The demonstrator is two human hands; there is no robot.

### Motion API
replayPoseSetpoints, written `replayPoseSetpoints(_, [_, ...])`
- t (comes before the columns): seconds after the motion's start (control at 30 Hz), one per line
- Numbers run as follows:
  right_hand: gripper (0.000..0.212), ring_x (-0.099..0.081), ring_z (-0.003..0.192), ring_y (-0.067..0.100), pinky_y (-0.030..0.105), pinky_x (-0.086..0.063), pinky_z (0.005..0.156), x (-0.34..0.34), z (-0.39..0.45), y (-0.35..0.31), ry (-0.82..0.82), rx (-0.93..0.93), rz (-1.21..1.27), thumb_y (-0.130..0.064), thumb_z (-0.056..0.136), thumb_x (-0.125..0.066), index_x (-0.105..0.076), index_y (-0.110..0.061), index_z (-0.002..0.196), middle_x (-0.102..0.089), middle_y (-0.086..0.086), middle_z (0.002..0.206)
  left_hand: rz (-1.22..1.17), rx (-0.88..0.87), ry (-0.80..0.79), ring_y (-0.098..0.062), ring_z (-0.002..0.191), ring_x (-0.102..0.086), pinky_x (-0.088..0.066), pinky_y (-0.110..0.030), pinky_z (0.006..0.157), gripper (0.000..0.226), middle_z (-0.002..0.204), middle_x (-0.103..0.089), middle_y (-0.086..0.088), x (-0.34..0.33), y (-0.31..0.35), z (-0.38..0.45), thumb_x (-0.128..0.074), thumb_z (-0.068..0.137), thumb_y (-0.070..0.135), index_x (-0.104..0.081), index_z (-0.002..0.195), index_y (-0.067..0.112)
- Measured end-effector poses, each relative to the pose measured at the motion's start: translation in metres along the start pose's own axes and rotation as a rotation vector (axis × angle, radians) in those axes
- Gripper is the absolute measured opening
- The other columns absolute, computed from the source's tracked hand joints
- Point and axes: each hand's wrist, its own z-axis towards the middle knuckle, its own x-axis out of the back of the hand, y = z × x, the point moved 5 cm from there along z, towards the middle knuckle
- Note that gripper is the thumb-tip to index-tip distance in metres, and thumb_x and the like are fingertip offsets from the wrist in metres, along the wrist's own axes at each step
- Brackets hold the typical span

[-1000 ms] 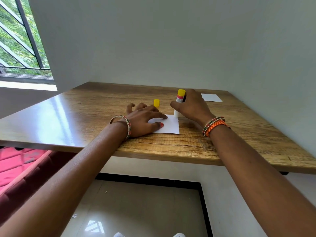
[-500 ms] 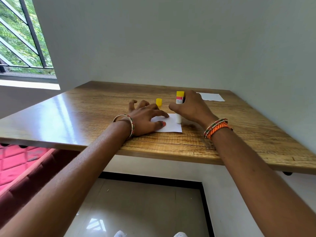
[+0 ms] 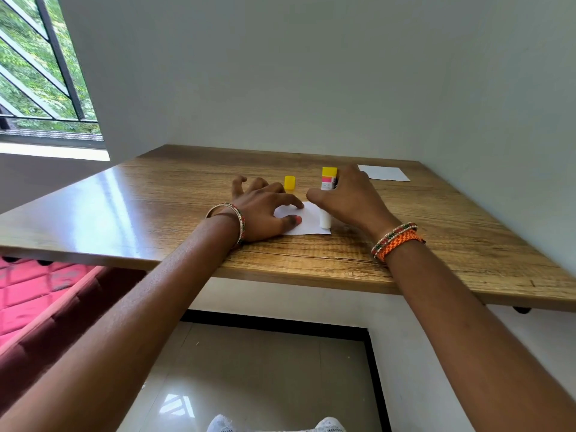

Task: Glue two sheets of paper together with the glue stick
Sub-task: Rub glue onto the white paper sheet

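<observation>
I see the wooden counter (image 3: 156,213) from a low angle, with both arms reaching across its near edge. My left hand (image 3: 265,210) lies spread flat on the left part of a small white sheet of paper (image 3: 308,222), pinning it down: the thumb and forefinger press on the paper itself, and the other fingers splay out over the wood beyond it. This hand grips nothing.

My right hand (image 3: 349,198) is wrapped around the glue stick (image 3: 327,198), fingers closed on its barrel. The stick stands nearly upright, its yellow base end pointing up and its white glue end pressed down onto the right part of the sheet, close to the sheet's near right corner. A pink band shows just below the yellow end; the rest of the label is hidden by the fingers.

The yellow cap (image 3: 290,183) stands on the counter just beyond the left hand's fingertips, apart from the stick. A second sheet of white paper (image 3: 383,173) lies flat near the far right corner of the counter, well apart from the first sheet.

Bangles (image 3: 238,222) circle the left wrist, and orange woven bracelets (image 3: 396,241) circle the right. A window (image 3: 37,67) sits at upper left.
</observation>
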Motion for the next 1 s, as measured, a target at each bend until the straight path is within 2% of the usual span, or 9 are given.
replayPoseSetpoints(0.2, [0.032,-0.047,0.054,0.010,0.026,-0.034,0.048,0.001,-0.003,-0.002,-0.021,-0.010,0.019,-0.036,0.075,-0.068,-0.045,-0.022,0.057,-0.048,-0.004,0.061,0.017,0.012,0.024,-0.024,0.131,-0.028,-0.004,-0.053,0.106,0.047,0.130,-0.048,0.005,0.001,-0.001,-0.001,-0.034,0.083,0.064,-0.047,0.124,0.045])
replayPoseSetpoints(0.33, [0.032,-0.046,0.054,0.011,0.025,-0.034,0.049,0.000,-0.003,-0.002,-0.061,-0.045,0.042,-0.032,0.075,-0.067,-0.045,-0.021,0.055,-0.048,-0.003,0.058,0.026,0.012,0.038,-0.024,0.128,-0.033,-0.006,-0.052,0.105,0.059,0.123,-0.051,0.004,0.002,-0.002,-0.002,-0.026,0.073,0.069,-0.049,0.120,0.043])
replayPoseSetpoints(0.47, [0.032,-0.045,0.048,0.005,0.022,-0.032,0.048,0.017,0.000,0.002,0.188,-0.106,0.262,-0.025,0.074,-0.067,-0.045,-0.022,0.051,-0.047,-0.007,0.051,0.067,0.047,0.136,-0.023,0.109,-0.051,-0.013,-0.051,0.103,0.050,0.104,-0.057,0.003,0.005,-0.005,-0.002,-0.033,0.079,0.070,-0.056,0.104,0.033])
replayPoseSetpoints(0.6, [0.032,-0.046,0.048,0.004,0.022,-0.032,0.048,0.025,0.003,0.010,0.318,-0.162,0.313,-0.025,0.073,-0.067,-0.045,-0.023,0.050,-0.048,-0.008,0.051,0.081,0.148,0.315,-0.023,0.084,-0.059,-0.022,-0.044,0.091,0.058,0.081,-0.062,0.001,0.016,-0.007,-0.006,-0.021,0.088,0.061,-0.062,0.082,0.021])
replayPoseSetpoints(0.67, [0.030,-0.048,0.051,0.004,0.022,-0.033,0.049,0.022,0.004,0.011,0.306,-0.161,0.299,-0.027,0.075,-0.068,-0.046,-0.024,0.053,-0.049,-0.008,0.054,-0.004,0.164,0.424,-0.024,0.081,-0.060,-0.023,-0.040,0.087,0.044,0.079,-0.064,0.002,0.023,-0.011,-0.009,-0.029,0.092,0.049,-0.062,0.080,0.022])
replayPoseSetpoints(0.73, [0.029,-0.049,0.053,0.004,0.022,-0.034,0.049,0.020,0.004,0.012,0.303,-0.155,0.286,-0.028,0.075,-0.068,-0.047,-0.025,0.055,-0.050,-0.009,0.056,-0.168,0.118,0.473,-0.016,0.087,-0.058,-0.023,-0.035,0.086,0.022,0.095,-0.066,0.006,0.026,-0.014,-0.013,-0.043,0.090,0.037,-0.063,0.092,0.027])
replayPoseSetpoints(0.83, [0.027,-0.051,0.055,0.005,0.022,-0.036,0.051,0.018,0.007,0.014,0.318,-0.156,0.267,-0.030,0.075,-0.068,-0.048,-0.026,0.057,-0.052,-0.009,0.058,-0.364,0.034,0.264,-0.010,0.106,-0.047,-0.023,-0.036,0.095,0.028,0.122,-0.058,0.009,0.016,-0.017,-0.012,-0.053,0.086,0.037,-0.058,0.114,0.036])
replayPoseSetpoints(0.93, [0.024,-0.056,0.061,0.012,0.025,-0.040,0.056,0.015,0.013,0.017,0.316,-0.146,0.188,-0.033,0.075,-0.066,-0.050,-0.024,0.060,-0.054,-0.008,0.061,-0.258,0.014,0.017,-0.016,0.129,-0.035,-0.014,-0.043,0.104,0.034,0.138,-0.047,0.012,0.002,-0.013,-0.009,-0.046,0.085,0.050,-0.052,0.119,0.044])
replayPoseSetpoints(1.0, [0.021,-0.059,0.068,0.017,0.028,-0.043,0.059,0.009,0.018,0.020,0.272,-0.118,0.112,-0.034,0.077,-0.066,-0.054,-0.020,0.066,-0.058,-0.003,0.067,-0.181,0.009,-0.014,-0.017,0.133,-0.032,-0.010,-0.046,0.104,0.039,0.141,-0.044,0.013,-0.001,-0.011,-0.007,-0.039,0.083,0.057,-0.049,0.119,0.046])
